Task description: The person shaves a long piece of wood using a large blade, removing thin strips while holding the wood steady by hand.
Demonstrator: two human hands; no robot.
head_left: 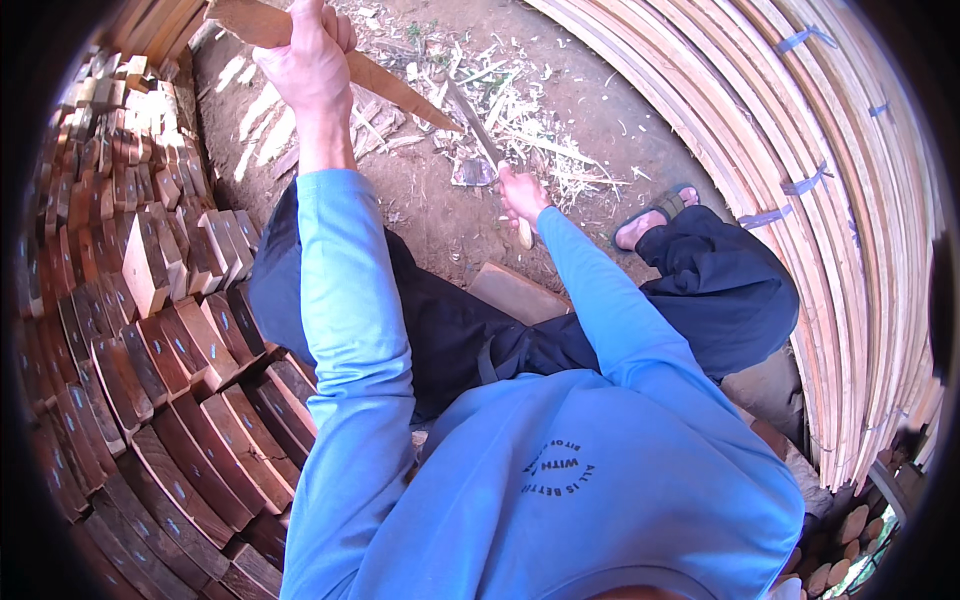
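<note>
My left hand (308, 72), raised at the upper left, is closed around a wooden stake (402, 95). The stake slants down to the right and narrows to a point. Lower and to the right, my right hand (522, 197) grips a long-bladed knife (474, 123) by its pale wooden handle, whose end shows below my fist. The blade points up and to the left, and its tip is near the stake's pointed end. Whether blade and wood touch I cannot tell.
Wood shavings (540, 130) litter the dirt floor (430, 225) ahead. Stacked boards (190, 440) rise on the left. Long planks (790, 130) tied with blue strips curve along the right. A wooden block (515, 292) lies between my legs, and my sandalled foot (640, 228) rests at the right.
</note>
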